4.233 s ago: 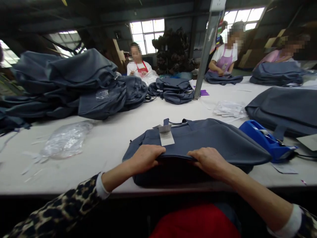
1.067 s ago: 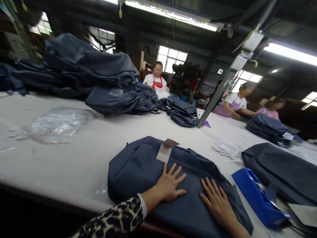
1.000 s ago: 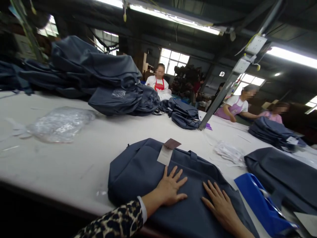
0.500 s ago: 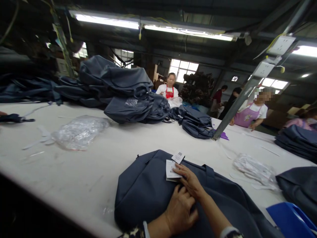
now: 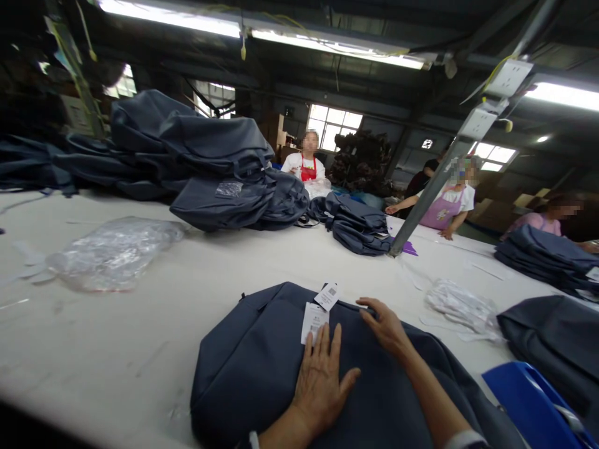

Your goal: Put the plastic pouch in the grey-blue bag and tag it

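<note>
A dark blue bag (image 5: 253, 355) lies on the table in front of me. Two white paper tags rest on it near its upper edge: a larger tag (image 5: 313, 321) and a smaller tag (image 5: 327, 295) overlapping its top. My left hand (image 5: 321, 377) is spread flat on the bag, its fingertips over the lower end of the larger tag. At the bag's far edge, right of the tags, is my right hand (image 5: 386, 327), fingers reaching forward and thumb apart. It covers the spot of the carry handle, and I see nothing held in it.
Dark blue bags are heaped in a pile (image 5: 206, 156) at the back left. Clear plastic bags (image 5: 116, 252) lie left, a white bundle in plastic (image 5: 463, 305) right. A blue bin (image 5: 533, 399) stands front right. A slanted metal post (image 5: 433, 181) rises beyond; several people work around.
My left hand has opened from a curled grip and now lies flat by the larger tag. My right hand has left the tag for the bag's far edge. The view has shifted right.
</note>
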`<state>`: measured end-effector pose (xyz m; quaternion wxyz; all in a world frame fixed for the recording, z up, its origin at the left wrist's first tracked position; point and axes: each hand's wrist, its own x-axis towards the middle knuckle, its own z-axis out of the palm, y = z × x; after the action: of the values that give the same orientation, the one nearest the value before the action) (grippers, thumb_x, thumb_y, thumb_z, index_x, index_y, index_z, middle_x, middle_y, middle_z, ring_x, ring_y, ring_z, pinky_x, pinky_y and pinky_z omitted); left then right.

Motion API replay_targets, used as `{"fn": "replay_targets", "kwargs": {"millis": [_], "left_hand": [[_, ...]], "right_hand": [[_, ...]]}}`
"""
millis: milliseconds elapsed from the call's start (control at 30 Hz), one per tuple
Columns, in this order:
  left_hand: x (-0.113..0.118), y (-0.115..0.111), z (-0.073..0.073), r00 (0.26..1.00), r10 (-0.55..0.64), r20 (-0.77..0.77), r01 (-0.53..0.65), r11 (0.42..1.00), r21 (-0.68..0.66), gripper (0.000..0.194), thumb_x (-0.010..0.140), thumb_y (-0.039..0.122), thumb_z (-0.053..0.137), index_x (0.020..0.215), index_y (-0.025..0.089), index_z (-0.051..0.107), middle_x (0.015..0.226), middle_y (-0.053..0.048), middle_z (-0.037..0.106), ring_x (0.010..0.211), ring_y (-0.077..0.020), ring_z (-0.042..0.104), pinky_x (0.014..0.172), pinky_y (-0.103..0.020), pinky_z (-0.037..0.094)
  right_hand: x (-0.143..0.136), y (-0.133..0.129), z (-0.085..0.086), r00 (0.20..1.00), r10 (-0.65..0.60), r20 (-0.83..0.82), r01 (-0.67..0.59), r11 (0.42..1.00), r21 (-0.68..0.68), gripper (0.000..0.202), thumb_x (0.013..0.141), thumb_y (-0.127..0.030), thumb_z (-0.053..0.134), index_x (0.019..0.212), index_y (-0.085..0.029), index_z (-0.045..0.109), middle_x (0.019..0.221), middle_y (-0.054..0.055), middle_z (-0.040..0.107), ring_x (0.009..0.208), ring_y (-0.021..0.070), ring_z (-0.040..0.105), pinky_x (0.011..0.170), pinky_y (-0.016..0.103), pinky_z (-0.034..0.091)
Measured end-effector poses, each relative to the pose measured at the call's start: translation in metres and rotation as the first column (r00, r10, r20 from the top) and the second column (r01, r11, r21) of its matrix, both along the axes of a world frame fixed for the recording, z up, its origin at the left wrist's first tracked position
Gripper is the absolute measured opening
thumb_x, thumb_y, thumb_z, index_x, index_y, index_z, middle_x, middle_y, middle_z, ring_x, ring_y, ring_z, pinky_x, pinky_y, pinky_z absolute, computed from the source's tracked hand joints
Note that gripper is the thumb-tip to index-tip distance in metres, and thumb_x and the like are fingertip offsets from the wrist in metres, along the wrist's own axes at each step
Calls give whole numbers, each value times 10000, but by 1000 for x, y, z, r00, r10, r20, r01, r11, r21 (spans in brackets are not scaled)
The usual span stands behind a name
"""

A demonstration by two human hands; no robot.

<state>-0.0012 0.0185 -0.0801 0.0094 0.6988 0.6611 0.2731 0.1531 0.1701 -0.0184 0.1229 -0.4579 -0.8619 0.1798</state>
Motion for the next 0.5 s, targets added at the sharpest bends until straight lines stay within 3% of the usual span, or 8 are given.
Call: {"fn": "replay_targets", "kwargs": {"millis": [67,233,333,433,500], "left_hand": [[0,0,1,1000,-1,-30,1,1000,-7,769,953,586,358,1550,189,78,1555,-146,308,1446,-291,261,1152,-535,295],[3,-1,-2,993,-6,-116,10,999,38,738,959,569,353,1545,177,136,1525,-138,374,1420,-294,321,1134,-525,321],[5,-1,-13,989,9,-146,8,993,117,698,961,542,363,1532,171,210,1495,-146,420,1399,-302,360,1123,-528,321],[3,9,-32,991,-11,-131,39,977,207,716,947,557,343,1522,143,243,1478,-166,437,1381,-332,381,1126,-565,273],[1,17,-43,992,-51,-119,78,968,238,720,936,562,320,1513,135,269,1467,-164,453,1366,-339,403,1124,-570,263]], "right_hand": [[13,16,12,988,-89,125,88,996,11,531,911,-488,408,1331,-192,537,1342,143,570,1250,301,508,1058,505,364],[13,34,17,927,-15,375,88,980,-179,773,627,-661,714,1219,-172,628,1250,190,624,1172,387,553,976,522,428],[8,35,21,893,24,450,122,948,-292,868,518,-697,763,1229,-220,627,1288,151,613,1171,358,572,967,463,462],[9,44,21,883,30,468,153,925,-348,1057,381,-655,835,1323,-274,547,1414,106,521,1277,360,486,1022,467,432],[13,51,20,881,33,473,177,903,-392,1111,369,-685,820,1352,-270,513,1408,99,530,1247,353,519,988,468,468]]}}
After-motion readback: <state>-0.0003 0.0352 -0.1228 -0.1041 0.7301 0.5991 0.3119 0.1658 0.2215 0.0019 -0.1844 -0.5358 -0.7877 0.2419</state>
